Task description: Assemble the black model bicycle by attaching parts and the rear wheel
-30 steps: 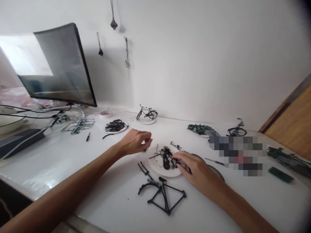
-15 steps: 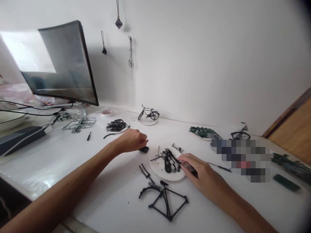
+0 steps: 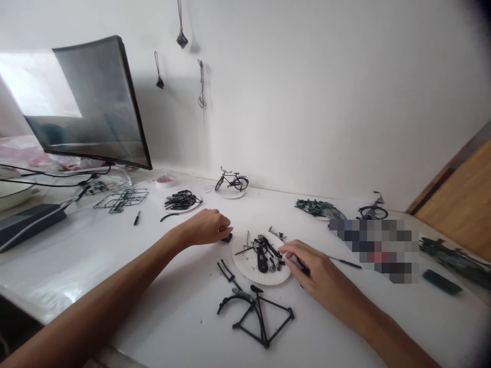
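My left hand (image 3: 209, 225) is closed in a loose fist, its contents hidden; a small black block (image 3: 227, 238) lies just under its thumb. My right hand (image 3: 307, 259) hovers at the right rim of a white paper plate (image 3: 245, 271), finger and thumb slightly apart. A dark object (image 3: 303, 266) shows in the gap between them; whether it is held or lies beneath, I cannot tell. Black and grey model bicycle parts (image 3: 263, 258) lie on the plate. Before it are a black bicycle frame (image 3: 264, 319) and a forked part (image 3: 227, 272).
Behind stand two model bicycles (image 3: 231, 180), (image 3: 374, 208). Plates of black parts (image 3: 182, 200) and green parts (image 3: 315, 207) lie farther back. Green sprue frames (image 3: 123, 199) and a monitor (image 3: 95, 102) are left. A thin tool (image 3: 347, 262) and a dark green block (image 3: 442, 281) lie right.
The whole view has shifted slightly, with most things a little farther left. Both hands keep nearly the same places beside the plate, and the parts look undisturbed.
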A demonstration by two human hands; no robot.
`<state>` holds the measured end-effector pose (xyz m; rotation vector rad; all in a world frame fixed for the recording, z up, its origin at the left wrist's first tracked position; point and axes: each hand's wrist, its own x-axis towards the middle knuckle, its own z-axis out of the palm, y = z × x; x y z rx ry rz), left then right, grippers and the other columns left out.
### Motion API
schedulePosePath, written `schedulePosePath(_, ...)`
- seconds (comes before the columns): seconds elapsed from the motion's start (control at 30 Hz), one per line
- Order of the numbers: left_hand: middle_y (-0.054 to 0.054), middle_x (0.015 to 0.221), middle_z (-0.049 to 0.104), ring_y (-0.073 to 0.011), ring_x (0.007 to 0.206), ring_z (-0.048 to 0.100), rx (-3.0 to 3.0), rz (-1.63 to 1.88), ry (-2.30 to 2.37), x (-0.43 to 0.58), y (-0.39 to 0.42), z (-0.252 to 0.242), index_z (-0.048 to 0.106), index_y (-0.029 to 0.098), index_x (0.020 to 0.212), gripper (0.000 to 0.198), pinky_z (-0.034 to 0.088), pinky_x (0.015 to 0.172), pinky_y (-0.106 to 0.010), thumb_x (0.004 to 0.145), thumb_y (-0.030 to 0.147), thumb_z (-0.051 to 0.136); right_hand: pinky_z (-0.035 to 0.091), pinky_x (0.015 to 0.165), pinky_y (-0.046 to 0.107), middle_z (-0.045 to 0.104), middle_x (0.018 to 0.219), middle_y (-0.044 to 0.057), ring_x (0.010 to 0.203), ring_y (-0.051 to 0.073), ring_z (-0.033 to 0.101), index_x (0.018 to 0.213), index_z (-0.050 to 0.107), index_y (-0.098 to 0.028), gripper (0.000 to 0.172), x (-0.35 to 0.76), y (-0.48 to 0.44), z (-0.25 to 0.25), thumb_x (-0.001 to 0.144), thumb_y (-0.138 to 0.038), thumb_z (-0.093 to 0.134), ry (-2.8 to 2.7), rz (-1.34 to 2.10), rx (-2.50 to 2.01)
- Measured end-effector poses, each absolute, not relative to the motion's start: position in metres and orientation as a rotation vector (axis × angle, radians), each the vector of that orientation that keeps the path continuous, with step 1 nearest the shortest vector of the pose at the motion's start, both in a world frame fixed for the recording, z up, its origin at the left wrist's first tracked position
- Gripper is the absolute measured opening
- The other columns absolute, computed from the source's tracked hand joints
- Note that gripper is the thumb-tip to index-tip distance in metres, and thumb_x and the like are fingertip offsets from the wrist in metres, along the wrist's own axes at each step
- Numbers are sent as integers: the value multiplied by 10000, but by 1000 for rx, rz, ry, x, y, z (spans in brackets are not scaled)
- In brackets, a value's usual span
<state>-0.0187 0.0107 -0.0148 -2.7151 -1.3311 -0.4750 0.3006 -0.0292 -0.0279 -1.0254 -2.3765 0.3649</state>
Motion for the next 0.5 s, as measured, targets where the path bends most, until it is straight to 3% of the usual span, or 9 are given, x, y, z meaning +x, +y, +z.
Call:
schedulePosePath(0.13, 30, 498, 468, -106, 448, 357, -2717, -470, -1403, -25, 13, -16, 465, 183, 619, 321, 243, 498, -263, 923, 276, 513, 528, 887, 339, 645, 1130, 56, 1005, 192, 644, 1146, 576, -264, 211, 302, -29, -26, 999, -231, 428, -2394, 323, -1019)
schedulePosePath(0.27, -20, 778, 679, -133, 602, 569, -2776, -445, -1451, -36, 16, -16, 627, 191, 870, 156, 343, 545, -244, 913, 324, 560, 519, 908, 345, 626, 1146, 54, 1032, 193, 630, 1141, 561, -263, 200, 303, -27, -27, 1004, -228, 419, -2412, 295, -1019)
schedulePosePath(0.37, -52, 990, 696, -176, 807, 631, -2834, -419, -1443, -41, 16, -14, 655, 209, 1030, 236, 414, 649, -256, 867, 379, 642, 529, 888, 348, 631, 1134, 49, 1018, 191, 633, 1139, 558, -263, 196, 303, -26, -27, 1011, -237, 413, -2419, 290, -1057)
schedulePosePath(0.5, -65, 1075, 680, -235, 1011, 591, -2887, -402, -1401, -39, 15, -12, 658, 229, 1094, 311, 422, 849, -325, 834, 393, 706, 539, 930, 368, 643, 1170, 56, 1064, 199, 639, 1180, 571, -264, 226, 305, -25, -26, 1014, -255, 417, -2439, 272, -1068)
